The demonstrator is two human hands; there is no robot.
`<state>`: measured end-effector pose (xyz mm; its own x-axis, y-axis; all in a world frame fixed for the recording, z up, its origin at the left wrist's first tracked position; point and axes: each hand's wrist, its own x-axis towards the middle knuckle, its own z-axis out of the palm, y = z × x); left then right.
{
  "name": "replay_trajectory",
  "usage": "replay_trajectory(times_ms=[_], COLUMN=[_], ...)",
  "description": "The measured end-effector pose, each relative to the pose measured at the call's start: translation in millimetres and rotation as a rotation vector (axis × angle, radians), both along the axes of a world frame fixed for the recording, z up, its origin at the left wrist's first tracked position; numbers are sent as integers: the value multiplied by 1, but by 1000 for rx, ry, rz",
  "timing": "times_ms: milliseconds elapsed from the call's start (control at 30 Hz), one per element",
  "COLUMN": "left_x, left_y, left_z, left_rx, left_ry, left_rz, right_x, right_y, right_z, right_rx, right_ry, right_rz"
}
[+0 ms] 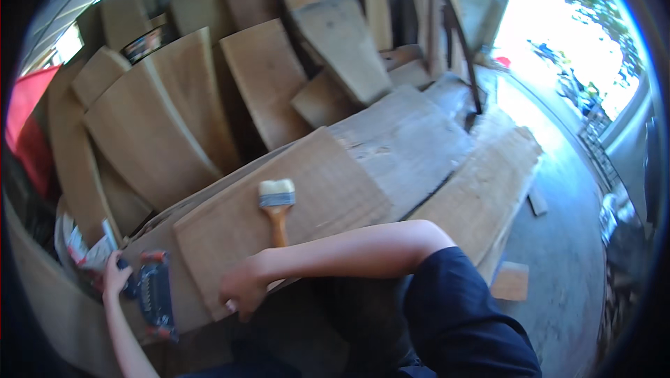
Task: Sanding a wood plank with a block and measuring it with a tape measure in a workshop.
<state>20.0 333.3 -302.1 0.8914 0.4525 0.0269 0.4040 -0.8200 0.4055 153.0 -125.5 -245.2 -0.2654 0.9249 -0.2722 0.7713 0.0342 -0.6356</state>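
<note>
At the lower left, my left hand (116, 277) is closed around the dark handle of a dark blue-black tool (156, 294) with orange-red ends. Its exact kind is not plain. My right hand (246, 286) is curled at the near edge of a brown wooden board (317, 179); what its fingers hold, if anything, is hidden. Beyond my right wrist, a wide brush (276, 200) with pale bristles and a wooden handle lies on that board. My right forearm crosses over the board's near side.
Under the board is a longer greyish plank (412, 141). Another light plank (481, 182) lies to its right. Many boards (265, 78) lean upright at the back. A small wood block (510, 281) sits on the floor (558, 266). A white bucket (64, 235) stands at far left.
</note>
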Motion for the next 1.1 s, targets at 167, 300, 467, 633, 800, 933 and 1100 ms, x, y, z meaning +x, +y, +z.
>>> replay_trajectory(times_ms=[167, 300, 467, 633, 800, 933, 1100], left_x=[25, 33, 16, 25, 10, 3, 13], left_y=[-36, -51, -20, -37, -44, -31, -43], left_z=[11, 17, 11, 19, 29, 22, 27], left_rx=[91, 105, 159, 156, -25, -77, -43], left_ry=[-20, 53, 23, 27, -22, -47, -8], left_rz=[87, 151, 47, 48, 171, 162, 186], right_x=[12, 18, 17, 24, 6, -2, 1], right_y=[-18, -21, -23, -29, -29, -28, -27], right_z=[9, 12, 22, 18, 20, 24, 29], right_rx=[1, 30, 57, 67, 54, 159, 290], right_ry=[28, 24, 51, 15, -22, -82, -56], right_rz=[-44, -41, -52, -67, -31, -20, -40])
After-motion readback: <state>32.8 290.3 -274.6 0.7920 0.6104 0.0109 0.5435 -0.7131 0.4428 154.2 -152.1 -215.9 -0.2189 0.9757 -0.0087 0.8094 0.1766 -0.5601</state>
